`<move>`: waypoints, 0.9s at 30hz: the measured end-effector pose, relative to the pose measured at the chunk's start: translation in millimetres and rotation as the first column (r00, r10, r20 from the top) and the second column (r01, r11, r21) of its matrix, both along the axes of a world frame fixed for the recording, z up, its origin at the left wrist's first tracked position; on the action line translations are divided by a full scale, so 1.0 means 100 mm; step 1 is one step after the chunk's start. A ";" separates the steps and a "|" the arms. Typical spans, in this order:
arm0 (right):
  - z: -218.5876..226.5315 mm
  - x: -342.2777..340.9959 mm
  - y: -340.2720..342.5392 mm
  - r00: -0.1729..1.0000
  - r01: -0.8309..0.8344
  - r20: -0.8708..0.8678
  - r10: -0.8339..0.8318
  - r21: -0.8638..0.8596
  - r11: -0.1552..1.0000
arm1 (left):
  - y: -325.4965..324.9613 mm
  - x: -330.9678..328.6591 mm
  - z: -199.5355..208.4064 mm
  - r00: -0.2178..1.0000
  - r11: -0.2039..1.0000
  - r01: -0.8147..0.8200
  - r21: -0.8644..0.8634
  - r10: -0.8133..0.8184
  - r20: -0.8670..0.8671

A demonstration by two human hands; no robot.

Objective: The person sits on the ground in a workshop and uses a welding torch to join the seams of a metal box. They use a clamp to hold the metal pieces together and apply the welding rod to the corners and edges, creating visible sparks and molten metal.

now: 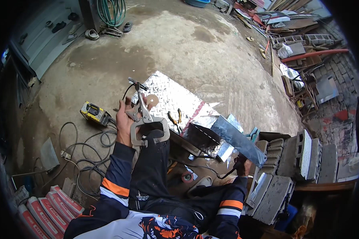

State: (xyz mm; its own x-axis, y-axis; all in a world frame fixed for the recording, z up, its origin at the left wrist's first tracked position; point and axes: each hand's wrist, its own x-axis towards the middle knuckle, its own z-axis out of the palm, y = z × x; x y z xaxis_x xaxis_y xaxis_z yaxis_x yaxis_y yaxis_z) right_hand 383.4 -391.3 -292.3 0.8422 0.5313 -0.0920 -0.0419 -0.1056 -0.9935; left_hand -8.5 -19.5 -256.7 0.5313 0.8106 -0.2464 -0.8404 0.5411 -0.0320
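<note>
My left hand (pixel 126 121) is raised over my left knee, closed around the handles of a locking C-clamp (pixel 146 118). The clamp's wide jaws hang in front of the knee. At the right, my right hand (pixel 243 167) is curled at the near end of a grey sheet-metal strip (pixel 235 139), and the strip hides part of its fingers. A dark cable runs up to this hand. Pliers with orange and black handles (pixel 174 119) lie on a shiny diamond-plate box (pixel 171 93), beside a round tan disc (pixel 152 100). Bent sheet metal (pixel 203 137) sits at the box's near right.
Concrete blocks (pixel 275 191) are stacked close on my right. A yellow-black machine (pixel 95 112) and tangled cables (pixel 89 159) lie left. Red-and-white bags (pixel 46 213) are at lower left. Between my legs is a small round reel (pixel 187 177). Scrap (pixel 299 59) lines the right wall.
</note>
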 end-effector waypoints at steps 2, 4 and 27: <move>-0.10 0.11 -0.09 0.990 -0.030 0.137 0.040 -0.076 0.997 | 0.29 0.37 0.28 1.000 0.995 0.004 0.098 -0.001 -0.030; -0.21 0.27 -0.18 0.916 -0.044 0.378 0.132 -0.234 0.971 | 0.57 0.81 0.42 0.999 0.987 0.053 0.150 -0.050 -0.021; -0.60 0.47 -0.18 0.906 -0.112 0.405 0.122 -0.049 0.993 | 0.47 2.59 0.60 0.912 0.911 0.394 0.125 -0.371 -0.173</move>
